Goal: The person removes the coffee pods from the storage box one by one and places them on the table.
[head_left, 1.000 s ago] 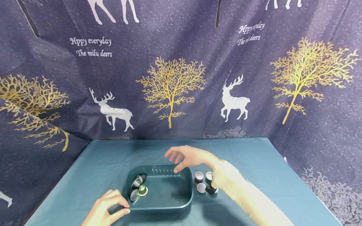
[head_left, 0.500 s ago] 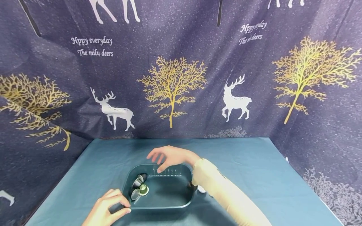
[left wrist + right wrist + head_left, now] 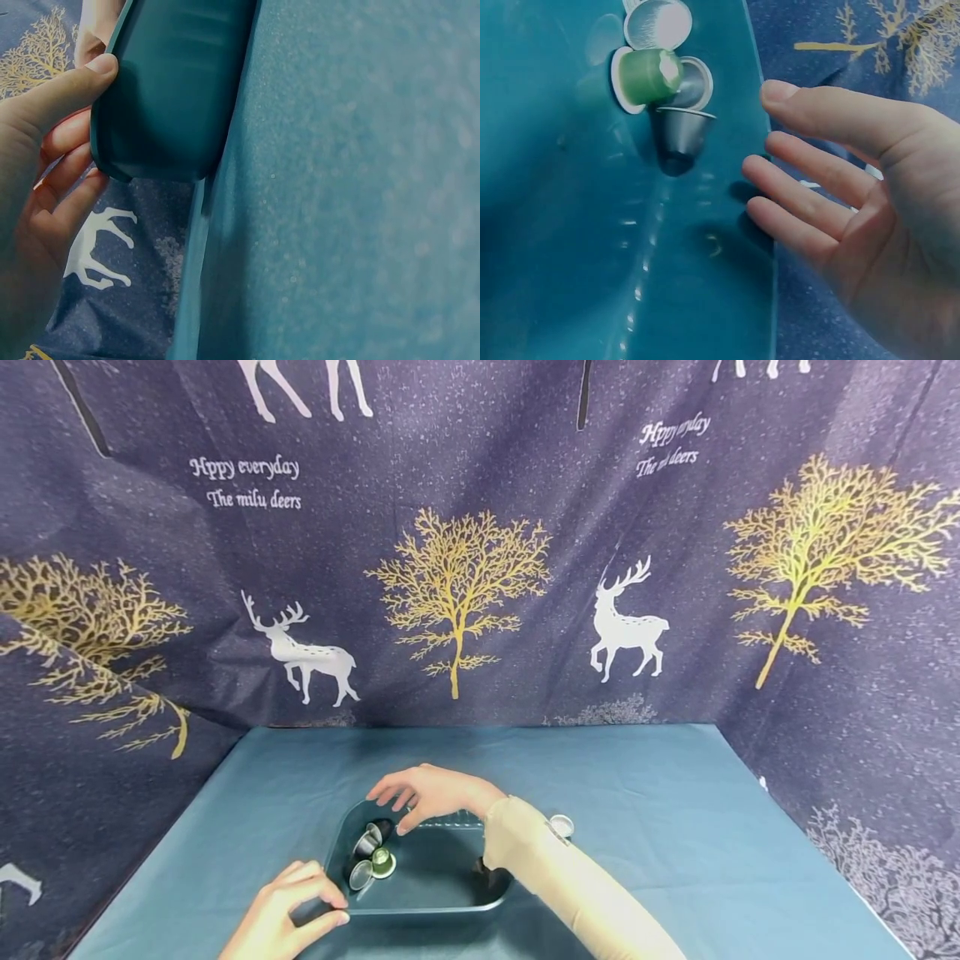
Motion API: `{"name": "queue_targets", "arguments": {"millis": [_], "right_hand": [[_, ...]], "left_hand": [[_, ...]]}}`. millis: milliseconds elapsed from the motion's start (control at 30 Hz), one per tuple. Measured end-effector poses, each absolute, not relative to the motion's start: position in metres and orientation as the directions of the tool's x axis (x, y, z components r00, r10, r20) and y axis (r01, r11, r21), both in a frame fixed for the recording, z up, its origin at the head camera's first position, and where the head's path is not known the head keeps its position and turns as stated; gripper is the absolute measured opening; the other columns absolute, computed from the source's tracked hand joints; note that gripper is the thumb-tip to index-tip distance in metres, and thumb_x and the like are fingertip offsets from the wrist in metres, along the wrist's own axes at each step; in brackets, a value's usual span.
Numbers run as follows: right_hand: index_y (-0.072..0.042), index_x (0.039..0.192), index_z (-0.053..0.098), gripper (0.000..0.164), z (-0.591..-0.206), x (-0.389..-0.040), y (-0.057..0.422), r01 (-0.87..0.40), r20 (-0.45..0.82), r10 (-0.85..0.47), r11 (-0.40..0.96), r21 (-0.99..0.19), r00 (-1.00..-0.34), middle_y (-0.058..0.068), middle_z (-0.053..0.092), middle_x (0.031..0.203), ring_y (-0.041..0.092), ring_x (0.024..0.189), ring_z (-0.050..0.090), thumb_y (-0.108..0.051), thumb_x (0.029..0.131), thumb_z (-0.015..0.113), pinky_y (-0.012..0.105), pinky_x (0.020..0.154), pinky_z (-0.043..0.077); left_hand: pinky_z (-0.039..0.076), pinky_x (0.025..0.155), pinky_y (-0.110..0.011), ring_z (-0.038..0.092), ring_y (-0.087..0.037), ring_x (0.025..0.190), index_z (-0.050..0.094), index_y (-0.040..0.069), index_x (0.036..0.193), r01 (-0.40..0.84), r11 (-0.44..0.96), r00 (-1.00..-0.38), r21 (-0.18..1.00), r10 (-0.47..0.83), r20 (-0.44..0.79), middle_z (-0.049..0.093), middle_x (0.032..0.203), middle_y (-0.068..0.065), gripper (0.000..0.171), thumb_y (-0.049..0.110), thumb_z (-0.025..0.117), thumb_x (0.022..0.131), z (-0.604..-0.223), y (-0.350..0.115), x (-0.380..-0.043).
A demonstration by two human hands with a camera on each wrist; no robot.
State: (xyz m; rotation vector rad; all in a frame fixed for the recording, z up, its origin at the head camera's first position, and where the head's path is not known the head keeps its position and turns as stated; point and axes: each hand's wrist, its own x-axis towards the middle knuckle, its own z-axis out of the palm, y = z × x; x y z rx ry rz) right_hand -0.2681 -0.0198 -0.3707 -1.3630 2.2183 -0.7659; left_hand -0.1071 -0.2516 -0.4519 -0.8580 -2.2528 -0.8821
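Note:
A dark green tray stands on the table, and several coffee capsules lie at its left end. My left hand pinches the tray's front left corner; in the left wrist view the thumb is over the rim and the fingers are on the outer side. My right hand hovers at the tray's back rim with fingers loosely bent and nothing in them. In the right wrist view its fingertips point toward a dark capsule. Beside that one are a green capsule and a capsule showing its silver lid.
A coffee capsule with a pale lid sits on the table right of the tray, partly behind the right sleeve. The blue-green tablecloth reaches back to a dark curtain printed with deer and trees.
My right hand has moved left across the tray's back side and come lower, its sleeve now covering most capsules on the right. The left hand keeps its hold on the corner.

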Motion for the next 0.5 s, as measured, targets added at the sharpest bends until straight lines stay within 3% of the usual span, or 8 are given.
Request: {"name": "queue_targets", "arguments": {"millis": [300,500], "right_hand": [[-0.018,0.140,0.054,0.059,-0.390,-0.268,-0.033,-0.648,-0.111,-0.885,0.412,-0.641,-0.453,-0.001,0.059,0.141,0.011,0.125,0.060,-0.011,0.086,0.077,0.022,0.098,0.050],[-0.018,0.138,0.055,0.057,-0.398,-0.266,-0.038,-0.668,-0.126,-0.882,0.432,-0.606,-0.455,-0.004,0.060,0.140,0.008,0.124,0.059,-0.012,0.086,0.077,0.019,0.096,0.049]], "left_hand": [[0.036,0.070,-0.013,0.049,0.003,0.080,0.068,0.032,0.085,0.738,0.567,-0.618,0.365,0.353,0.702,0.058,0.081,0.021,0.040,0.007,0.090,0.062,-0.451,-0.251,-0.107],[0.036,0.069,-0.014,0.048,0.004,0.081,0.068,0.034,0.084,0.709,0.587,-0.654,0.390,0.342,0.675,0.057,0.081,0.022,0.040,0.008,0.090,0.063,-0.449,-0.250,-0.105]]}}
